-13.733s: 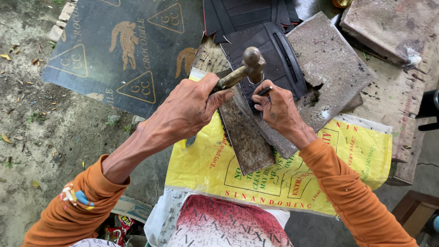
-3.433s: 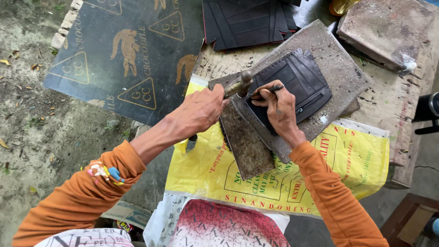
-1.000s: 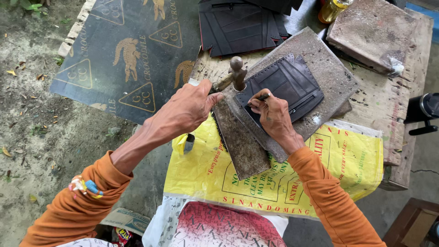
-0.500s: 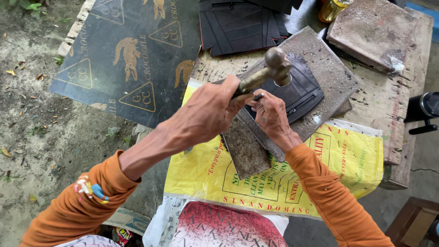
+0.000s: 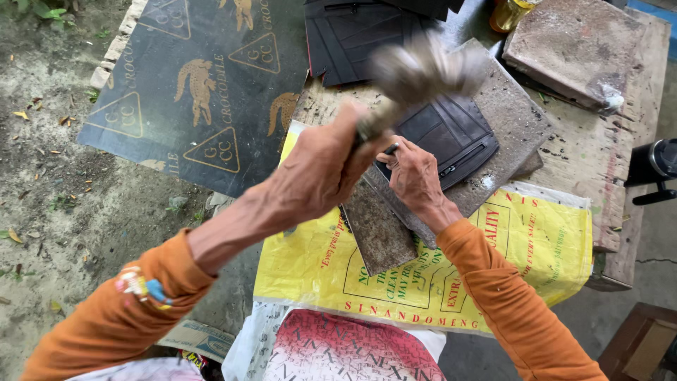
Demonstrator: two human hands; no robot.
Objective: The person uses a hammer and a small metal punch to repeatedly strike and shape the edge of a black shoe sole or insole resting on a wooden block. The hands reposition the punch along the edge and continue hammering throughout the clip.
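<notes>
While the left hand grips a raised, blurred hammer, the right hand pinches a small dark punch against the black wallet piece on the stone slab, centre frame; the work looks unfinished.

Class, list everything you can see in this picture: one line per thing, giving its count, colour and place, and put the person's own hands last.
Hammer: one, grey head blurred, raised above the slab.
Punch tool: one, dark, upright on the dark piece.
Dark moulded piece: one, black, on the slab.
Stone slab: one, grey, tilted on the bench.
Metal plate: one, rusty brown, on the sack.
Sack: one, yellow, under slab and plate.
Printed sheet: one, black with gold marks, on the ground, upper left.
Block: one, grey-brown, top right.
Wooden bench: one, weathered, right.
Left hand: grips the hammer handle.
Right hand: pinches the punch tool.
</notes>
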